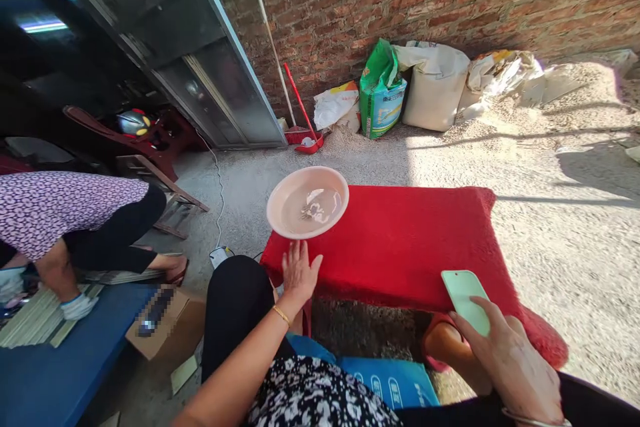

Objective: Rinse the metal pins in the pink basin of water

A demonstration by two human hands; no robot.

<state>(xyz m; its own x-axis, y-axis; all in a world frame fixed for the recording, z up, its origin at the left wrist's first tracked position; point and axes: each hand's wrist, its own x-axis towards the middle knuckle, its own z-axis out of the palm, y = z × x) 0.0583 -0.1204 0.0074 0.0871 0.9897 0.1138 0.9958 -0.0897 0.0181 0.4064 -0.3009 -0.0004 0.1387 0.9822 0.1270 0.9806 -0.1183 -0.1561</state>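
Observation:
My left hand (301, 273) lies open with its fingers spread at the near edge of a red cloth-covered table (410, 233). Its fingertips come up to the rim of a pale pink basin (280, 217), which stands on the table's left end with clear water in it. Whether they touch the rim I cannot tell. At the table's right front, my right hand (515, 353) is closed on a flat pale green plate (466, 297) with rounded corners and a small hole near its top edge. The plate is tilted, and its lower end is hidden by my fingers.
To the left a co-worker with a white glove (79, 307) sits by a blue table (65, 373) with stacked pale strips (37, 320). A cardboard box (177, 323) stands between us. Sacks (435, 87), a red dustpan (310, 145) and a metal door (200, 80) are beyond.

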